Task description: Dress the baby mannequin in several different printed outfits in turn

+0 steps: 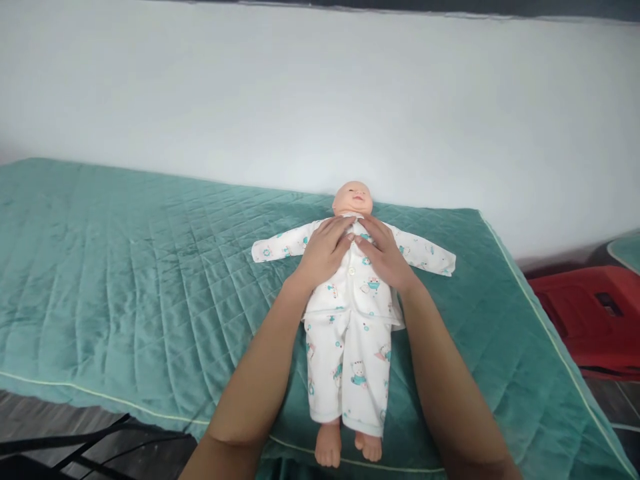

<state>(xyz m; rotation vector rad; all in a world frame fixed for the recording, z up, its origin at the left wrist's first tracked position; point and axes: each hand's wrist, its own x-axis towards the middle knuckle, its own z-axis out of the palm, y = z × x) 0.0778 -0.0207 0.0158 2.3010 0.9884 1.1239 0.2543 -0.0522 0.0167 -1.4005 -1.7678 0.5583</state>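
Note:
A baby doll lies on its back, its head toward the wall and its bare feet toward me. It wears a white printed pyjama top with spread sleeves and matching trousers. On the left side of its upper chest rests my left hand, flat with the fingers stretched out. My right hand lies likewise on the right side of the chest, its fingers extended. The fingertips of both hands come close together near the collar. Neither hand grips anything visible.
A green quilted cover spreads beneath the doll, with a pale wall behind it. At the right stands a red plastic object. Black metal bars show at the lower left above the dark floor.

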